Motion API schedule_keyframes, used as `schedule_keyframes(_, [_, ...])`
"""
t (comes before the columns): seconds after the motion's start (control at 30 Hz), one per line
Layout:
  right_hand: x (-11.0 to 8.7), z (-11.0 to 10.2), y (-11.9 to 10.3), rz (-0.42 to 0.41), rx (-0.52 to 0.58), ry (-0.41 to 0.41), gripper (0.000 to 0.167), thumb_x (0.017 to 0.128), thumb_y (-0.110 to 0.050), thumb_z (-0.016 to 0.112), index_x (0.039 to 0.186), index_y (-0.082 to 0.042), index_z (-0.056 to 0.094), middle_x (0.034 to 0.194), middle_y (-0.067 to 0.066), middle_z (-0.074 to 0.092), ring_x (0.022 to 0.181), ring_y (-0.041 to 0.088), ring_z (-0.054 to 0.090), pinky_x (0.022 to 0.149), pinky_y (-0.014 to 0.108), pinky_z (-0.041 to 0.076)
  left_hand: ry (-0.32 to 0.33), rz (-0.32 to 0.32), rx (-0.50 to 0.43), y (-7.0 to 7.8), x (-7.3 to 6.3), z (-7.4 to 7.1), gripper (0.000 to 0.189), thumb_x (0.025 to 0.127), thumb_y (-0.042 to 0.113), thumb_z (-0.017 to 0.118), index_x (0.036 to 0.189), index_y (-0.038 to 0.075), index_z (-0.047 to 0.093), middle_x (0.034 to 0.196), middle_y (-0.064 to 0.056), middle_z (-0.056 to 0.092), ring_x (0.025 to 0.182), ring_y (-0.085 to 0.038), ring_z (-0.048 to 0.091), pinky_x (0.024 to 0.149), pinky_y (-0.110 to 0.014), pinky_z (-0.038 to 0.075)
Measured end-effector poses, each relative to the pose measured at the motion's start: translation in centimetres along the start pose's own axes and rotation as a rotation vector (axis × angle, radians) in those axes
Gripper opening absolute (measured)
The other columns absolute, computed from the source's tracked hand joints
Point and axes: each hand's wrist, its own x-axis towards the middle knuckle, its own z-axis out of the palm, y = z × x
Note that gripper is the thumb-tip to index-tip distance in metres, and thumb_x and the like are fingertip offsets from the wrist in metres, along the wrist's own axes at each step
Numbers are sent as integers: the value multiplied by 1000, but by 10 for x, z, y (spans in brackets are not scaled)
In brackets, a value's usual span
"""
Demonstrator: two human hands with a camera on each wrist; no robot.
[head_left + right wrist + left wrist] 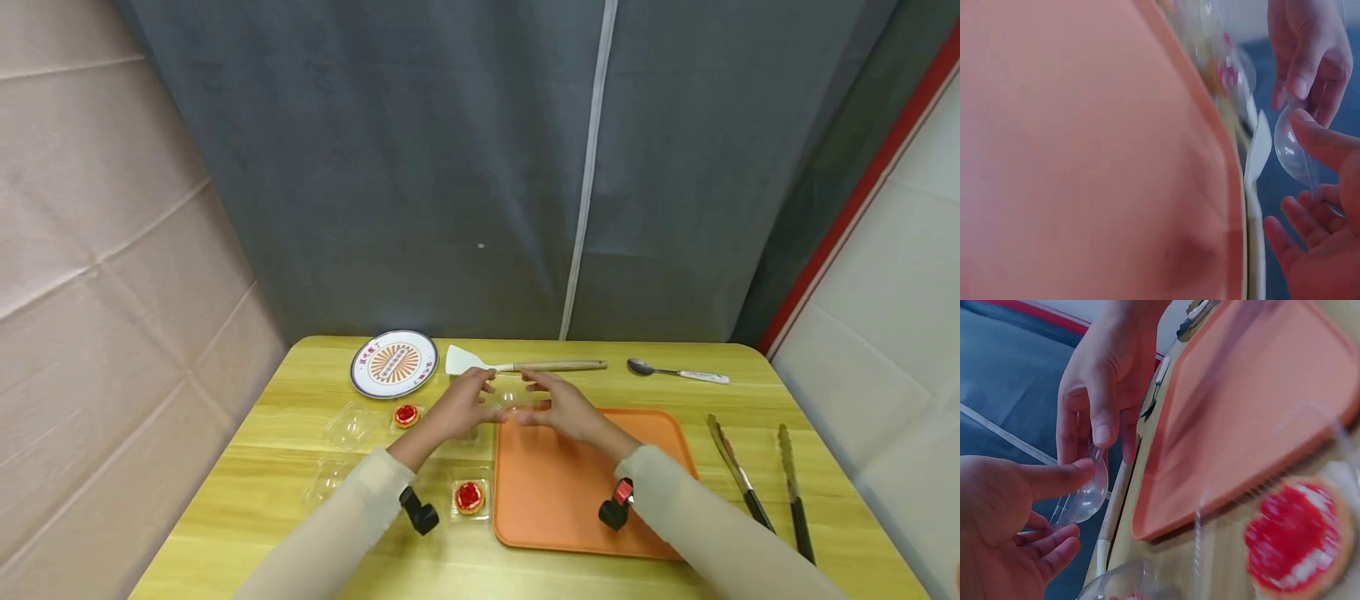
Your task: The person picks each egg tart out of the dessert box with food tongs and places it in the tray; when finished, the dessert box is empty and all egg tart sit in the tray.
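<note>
A clear plastic domed lid [510, 392] is held up between both hands, over the far left part of the orange tray [570, 500]. My left hand [463, 406] pinches one side of its rim between thumb and fingers. The opposite side is gripped by my right hand [564, 410]. In the right wrist view the dome [1288, 147] bulges toward the tray side. Left of the tray, a small tart with red topping [469, 497] sits in a clear square base. Another red-topped tart [407, 416] lies farther back, near the left hand.
Clear plastic packaging [351, 427] lies at the left, with another clear piece [327, 479] nearer. Along the back are a patterned plate [394, 364], a white spatula [463, 360] and a spoon [678, 372]. Black-handled metal tongs [738, 475] and a similar black-handled utensil [797, 492] lie right.
</note>
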Motion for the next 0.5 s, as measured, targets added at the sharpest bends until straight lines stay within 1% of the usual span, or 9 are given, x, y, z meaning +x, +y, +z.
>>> schedule_keyframes(0.13, [12,-9,13,55,-39,7,87,87,-18,83,158,0,36,156,21,47,137,41,52,105,54,53,17,-45,-28,0,28,8,82,81,16,90,147,-8,48,138,-21,57,118,-32,65,99,-42,57])
schedule_keyframes(0.23, [20,-13,21,84,-59,20,88,87,-21,83,158,2,35,155,22,48,136,41,53,108,55,50,40,-87,-40,1,43,15,79,81,11,89,146,-10,50,135,-23,59,117,-33,66,99,-42,57])
schedule_keyframes(0.3, [24,-14,25,102,-63,29,88,87,-22,83,157,4,35,154,23,48,136,41,54,108,55,49,49,-116,-55,1,49,20,76,81,9,88,145,-11,51,133,-24,60,117,-34,66,99,-43,57])
schedule_keyframes(0.4, [27,-14,30,123,-88,34,86,89,-22,82,156,5,36,155,24,47,135,41,54,107,53,50,65,-154,-74,1,54,26,74,81,7,88,143,-11,52,129,-24,63,117,-35,66,100,-44,56])
schedule_keyframes(0.43, [28,-13,32,130,-98,36,85,89,-21,82,156,5,37,155,24,47,135,41,55,107,52,51,68,-166,-71,2,55,28,73,82,7,88,143,-11,53,127,-23,65,116,-34,66,101,-44,56])
schedule_keyframes(0.5, [29,-13,33,143,-122,34,84,89,-20,82,156,6,37,155,25,46,135,41,55,107,51,51,74,-183,-63,2,56,32,70,82,7,87,140,-11,55,117,-21,68,109,-32,66,99,-44,56])
